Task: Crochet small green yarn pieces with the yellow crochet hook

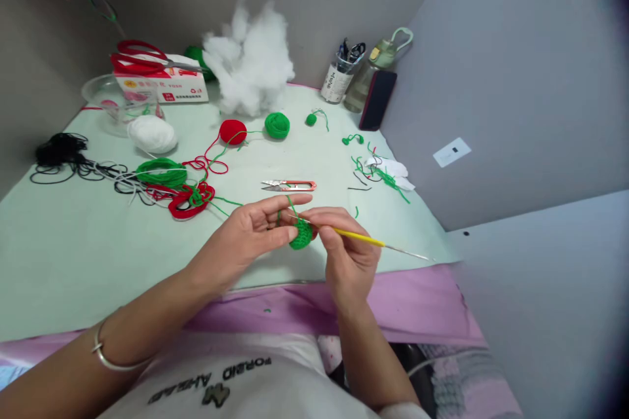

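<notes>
My left hand (246,232) pinches a small round green crochet piece (301,236) between thumb and fingers, and green yarn runs up over its raised index finger. Held like a pencil in my right hand (350,250) is a crochet hook (361,236) with a yellow handle. Its thin metal tip meets the top of the crochet piece; whether it passes through a stitch I cannot tell. Just beyond my fingers lie orange-handled thread snips (289,186). A green strand trails from my left hand toward a tangle of green yarn (199,196).
Red (232,132), green (277,125) and white (153,134) yarn balls lie farther back. White stuffing (253,59), red scissors (142,59) on a box (184,88), a pen cup (337,78), a bottle (361,88) and a phone (378,100) stand along the wall. Yarn scraps (386,173) lie right.
</notes>
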Available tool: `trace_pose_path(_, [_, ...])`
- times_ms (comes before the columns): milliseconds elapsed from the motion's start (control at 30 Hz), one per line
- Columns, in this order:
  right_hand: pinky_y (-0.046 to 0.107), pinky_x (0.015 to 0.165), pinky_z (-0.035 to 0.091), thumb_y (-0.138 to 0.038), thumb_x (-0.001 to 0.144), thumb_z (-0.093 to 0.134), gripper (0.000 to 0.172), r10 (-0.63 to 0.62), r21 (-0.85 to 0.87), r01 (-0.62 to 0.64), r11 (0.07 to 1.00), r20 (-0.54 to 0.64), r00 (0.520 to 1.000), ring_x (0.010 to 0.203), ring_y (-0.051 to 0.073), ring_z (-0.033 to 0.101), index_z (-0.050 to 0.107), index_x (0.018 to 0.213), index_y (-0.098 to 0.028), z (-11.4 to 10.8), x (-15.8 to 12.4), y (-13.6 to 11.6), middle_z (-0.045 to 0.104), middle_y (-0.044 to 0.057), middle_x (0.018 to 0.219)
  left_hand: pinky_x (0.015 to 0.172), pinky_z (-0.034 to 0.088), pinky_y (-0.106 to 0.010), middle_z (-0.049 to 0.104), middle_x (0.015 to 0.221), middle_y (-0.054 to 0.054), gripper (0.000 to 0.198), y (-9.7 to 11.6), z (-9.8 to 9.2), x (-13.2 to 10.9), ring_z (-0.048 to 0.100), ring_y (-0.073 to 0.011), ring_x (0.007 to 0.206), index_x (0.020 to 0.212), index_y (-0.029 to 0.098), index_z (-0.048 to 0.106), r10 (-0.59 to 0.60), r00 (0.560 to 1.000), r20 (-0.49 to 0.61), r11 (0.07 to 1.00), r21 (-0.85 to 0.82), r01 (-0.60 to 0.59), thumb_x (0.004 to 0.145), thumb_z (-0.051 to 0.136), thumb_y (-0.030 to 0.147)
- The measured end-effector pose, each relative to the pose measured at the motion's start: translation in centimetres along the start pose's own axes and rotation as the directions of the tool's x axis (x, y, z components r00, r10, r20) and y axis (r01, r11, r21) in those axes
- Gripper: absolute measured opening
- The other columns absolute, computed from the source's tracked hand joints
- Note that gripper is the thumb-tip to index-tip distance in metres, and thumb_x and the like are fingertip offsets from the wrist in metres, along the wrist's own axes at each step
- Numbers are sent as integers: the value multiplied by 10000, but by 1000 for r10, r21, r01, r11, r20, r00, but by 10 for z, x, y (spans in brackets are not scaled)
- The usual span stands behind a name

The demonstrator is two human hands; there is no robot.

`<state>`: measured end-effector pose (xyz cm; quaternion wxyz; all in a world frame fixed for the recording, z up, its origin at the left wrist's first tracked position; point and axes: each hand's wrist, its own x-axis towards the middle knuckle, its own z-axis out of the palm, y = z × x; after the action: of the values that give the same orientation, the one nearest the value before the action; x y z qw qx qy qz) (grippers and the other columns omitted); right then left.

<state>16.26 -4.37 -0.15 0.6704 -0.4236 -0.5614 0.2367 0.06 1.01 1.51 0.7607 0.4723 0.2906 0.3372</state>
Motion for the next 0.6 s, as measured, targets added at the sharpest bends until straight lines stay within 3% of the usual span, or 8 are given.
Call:
trace_pose_path(100, [366, 772, 629, -157, 998, 614, 231, -142, -208, 141, 968, 10, 990, 920, 196, 744, 768, 1098, -298, 4, -6, 3, 795, 31, 972, 831, 473, -269, 684, 857, 5, 430, -4, 8, -1, 593, -139, 833, 1250, 264, 789, -13, 999, -47, 996, -85, 9, 825, 855, 294])
trace_pose_path(200, [365, 790, 634, -103, 975, 619, 355, -336, -468, 338, 817, 89, 937, 979, 205, 742, 740, 1226, -323, 4, -12, 9, 772, 55, 1090, 884, 472, -271, 714, 877, -8, 375, -7, 15, 0, 622, -155, 906, 1188, 250, 814, -64, 994, -92, 974, -222, 42, 818, 862, 290])
trace_pose_path(267, [364, 803, 630, -100, 967, 624, 380, -417, -513, 407, 756, 102, 903, 1009, 210, 737, 738, 1247, -331, 4, -12, 11, 760, 61, 1132, 915, 472, -270, 736, 934, -32, 299, -6, 16, 2, 628, -170, 966, 1112, 228, 840, -116, 991, -61, 943, -320, 91, 820, 848, 293])
trace_pose_path(333, [355, 767, 616, -124, 982, 611, 308, -345, -400, 320, 858, 12, 939, 922, 193, 732, 760, 1179, -309, 2, -9, 10, 763, 46, 1041, 875, 477, -254, 730, 938, -39, 273, -4, 14, 4, 612, -162, 926, 1058, 211, 856, -146, 989, -25, 923, -364, 127, 793, 854, 277])
trace_pose_path(400, [325, 666, 577, -167, 1004, 593, 220, -154, -170, 135, 976, -109, 982, 764, 158, 689, 774, 1065, -276, 1, -5, 7, 742, 27, 915, 809, 462, -231, 715, 937, -27, 291, -1, 10, 5, 576, -136, 855, 1082, 218, 853, -142, 988, -54, 938, -327, 116, 793, 847, 250])
trace_pose_path(500, [313, 606, 531, -260, 1007, 618, 164, 91, 95, -80, 992, -121, 988, 687, 145, 639, 776, 965, -257, 1, 0, 1, 715, 22, 859, 823, 452, -240, 699, 944, -9, 355, 2, 9, 4, 555, -131, 850, 1177, 255, 823, -75, 993, -88, 979, -197, 56, 823, 824, 223])
trace_pose_path(600, [347, 706, 560, -307, 979, 670, 129, 140, 111, -131, 985, -81, 987, 839, 192, 691, 792, 946, -277, 4, 2, 1, 753, 36, 897, 907, 466, -293, 694, 946, -3, 441, 1, 11, 1, 569, -150, 883, 1244, 283, 791, -27, 996, -81, 993, -114, 18, 812, 840, 214])
